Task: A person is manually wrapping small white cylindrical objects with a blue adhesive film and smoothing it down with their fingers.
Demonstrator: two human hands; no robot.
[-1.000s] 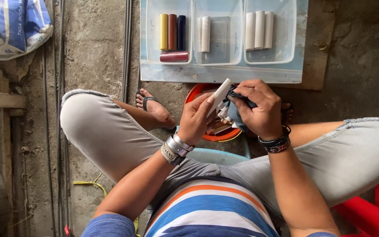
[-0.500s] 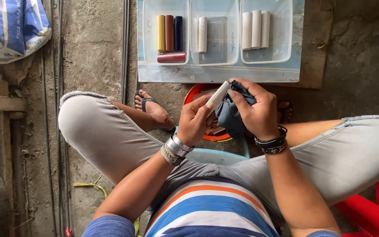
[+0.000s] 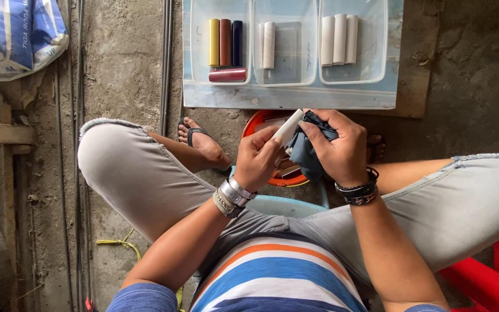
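the white cylinder is short, smooth and plain, tilted with its upper end pointing far and to the right. it sits above the person's lap, just over an orange bowl on the floor. the left hand is clamped around its lower end, fingers curled and thumb pressed along its side. the right hand is closed on a dark blue cloth, which is bunched against the cylinder's right side and hangs down below the fingers.

far from the hands, a pale blue board carries three clear plastic trays side by side. the left tray holds four coloured cylinders: one yellow, one brown and one dark blue standing in a row, and one dark red lying across their near ends. the middle tray holds one white cylinder. the right tray holds three white cylinders touching each other.

a sandalled foot rests left of the bowl, and a red stool shows at the near right.
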